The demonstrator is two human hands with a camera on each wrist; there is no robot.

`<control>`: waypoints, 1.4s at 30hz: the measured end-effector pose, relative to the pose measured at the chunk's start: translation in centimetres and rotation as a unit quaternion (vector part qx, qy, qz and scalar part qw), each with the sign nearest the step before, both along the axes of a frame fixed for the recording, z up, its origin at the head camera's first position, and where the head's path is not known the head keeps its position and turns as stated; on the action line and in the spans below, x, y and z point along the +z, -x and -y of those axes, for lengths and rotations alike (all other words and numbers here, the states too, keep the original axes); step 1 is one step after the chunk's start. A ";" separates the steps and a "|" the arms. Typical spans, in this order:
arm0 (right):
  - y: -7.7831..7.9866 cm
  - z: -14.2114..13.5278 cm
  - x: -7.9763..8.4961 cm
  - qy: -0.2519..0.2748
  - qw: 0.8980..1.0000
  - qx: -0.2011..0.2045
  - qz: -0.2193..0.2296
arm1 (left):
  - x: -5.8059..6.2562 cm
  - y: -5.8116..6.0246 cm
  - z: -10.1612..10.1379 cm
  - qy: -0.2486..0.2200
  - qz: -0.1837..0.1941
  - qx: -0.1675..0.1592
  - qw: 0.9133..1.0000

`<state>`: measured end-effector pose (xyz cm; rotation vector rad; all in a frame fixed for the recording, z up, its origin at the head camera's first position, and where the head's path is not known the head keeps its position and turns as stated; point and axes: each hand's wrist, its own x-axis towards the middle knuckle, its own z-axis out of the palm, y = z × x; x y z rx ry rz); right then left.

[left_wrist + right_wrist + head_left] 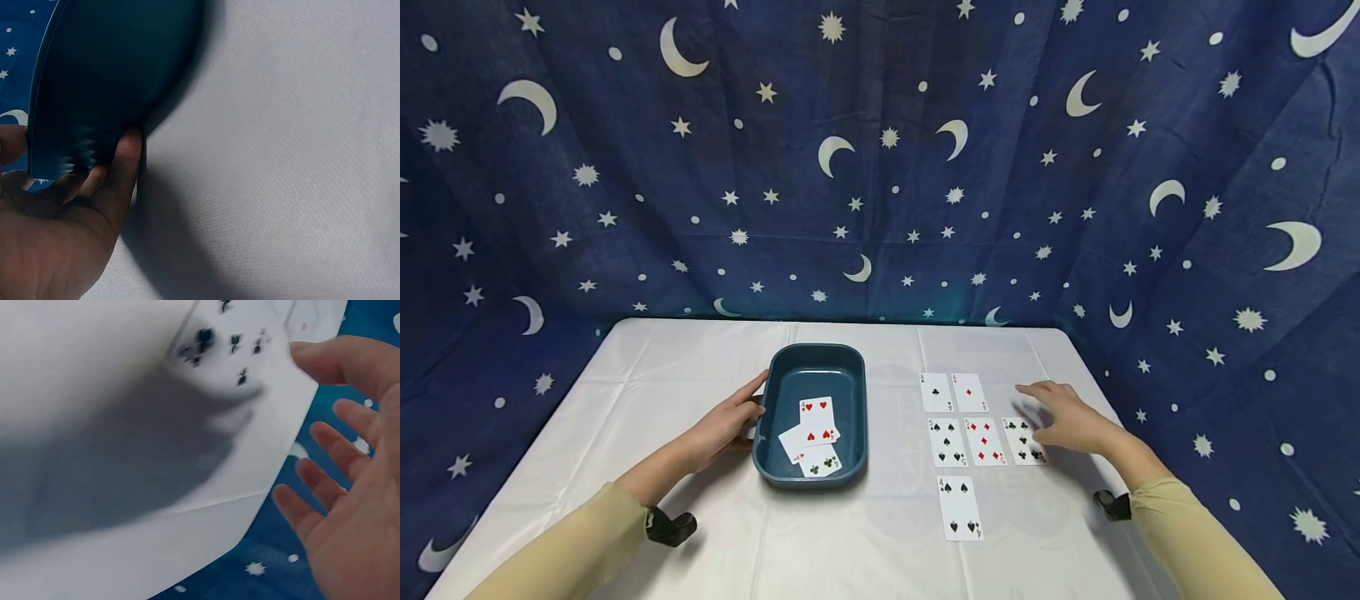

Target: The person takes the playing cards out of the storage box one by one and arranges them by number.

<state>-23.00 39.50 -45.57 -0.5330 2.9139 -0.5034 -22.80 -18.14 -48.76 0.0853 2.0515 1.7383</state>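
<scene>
My left hand (724, 429) touches the left side of a dark teal rectangular tray (859, 400); in the left wrist view its fingers (128, 150) lie against the outer wall. Inside the tray lie a four of hearts (817, 410), a clubs card (822, 463) and a partly covered red-marked card (790, 440). Over the table's right side, my right hand (1071, 421) has its fingers spread and holds nothing. Closest to it is a five of clubs (1021, 437), at the right end of a row with a five of diamonds (985, 442) and a five of spades (947, 442).
Behind that row lie an ace of clubs (936, 392) and an ace of diamonds (970, 392). A four of spades (960, 508) lies nearer to me. White cloth (880, 550) covers the table; a blue moon-and-star curtain (895, 192) hangs behind it and at the sides.
</scene>
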 end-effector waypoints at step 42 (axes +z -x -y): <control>4.8 27.0 3.7 -0.050 0.971 0.225 -0.065 | 0.1 -0.2 -0.3 0.020 -0.003 0.012 1.000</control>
